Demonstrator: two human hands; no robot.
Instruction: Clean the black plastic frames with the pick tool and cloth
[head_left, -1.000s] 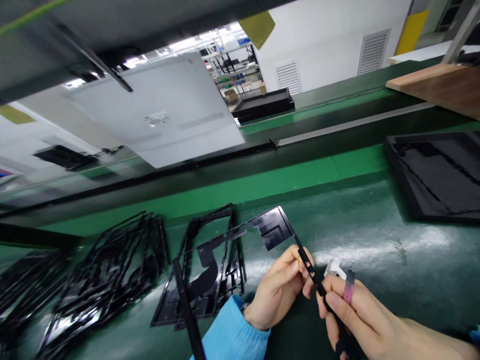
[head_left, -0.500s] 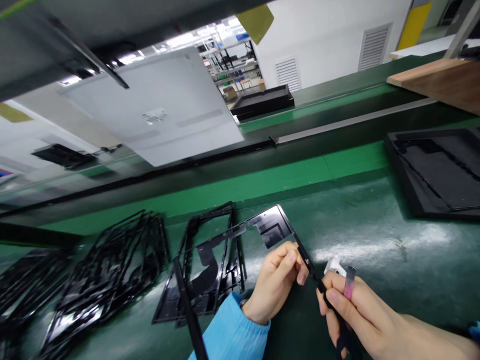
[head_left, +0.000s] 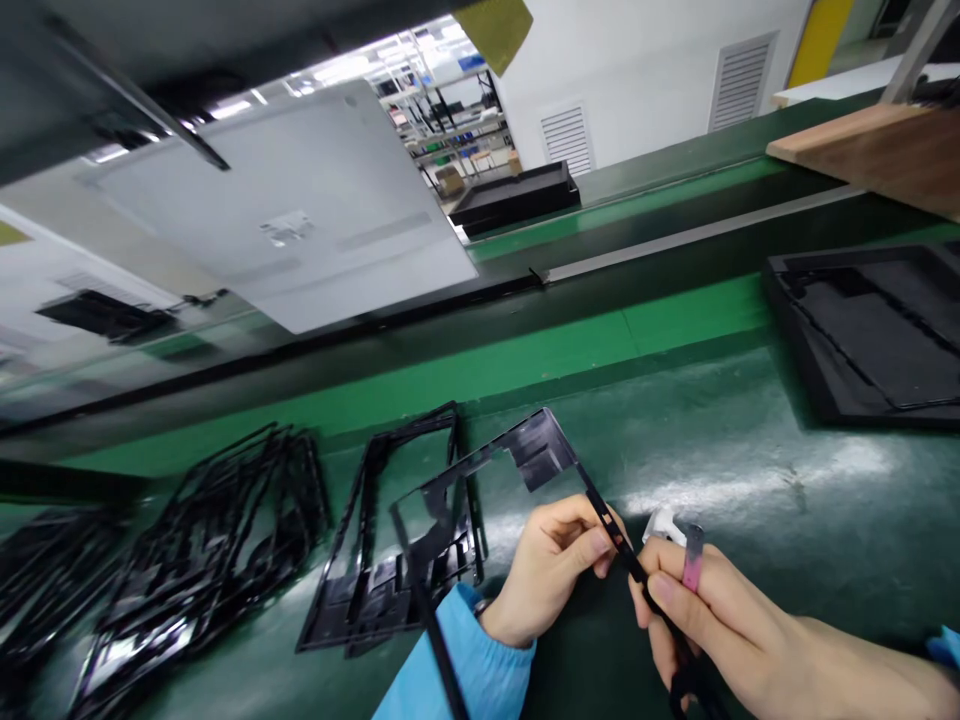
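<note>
A thin black plastic frame point(head_left: 544, 452) is held tilted above the green work surface, its long sides running down towards me. My left hand point(head_left: 547, 570), in a blue sleeve, reaches through the opening with fingers closed on the right-hand strip. Lower on that same strip, my right hand point(head_left: 724, 615) grips with thumb and fingers. A pink and dark band point(head_left: 693, 557) circles one right finger. Beside that finger a small white piece point(head_left: 664, 522) sticks out, partly hidden, so its kind is unclear.
Several similar frames point(head_left: 352, 560) lie behind the held one. A larger pile of frames point(head_left: 217, 540) is further left. At right sits a black tray point(head_left: 825, 400) with a frame inside. A white panel point(head_left: 330, 210) hangs above the bench's far side.
The held frame has turned slightly, and its left strip has swung right across my blue sleeve. My left hand has shifted a little along the right strip, towards my right hand.
</note>
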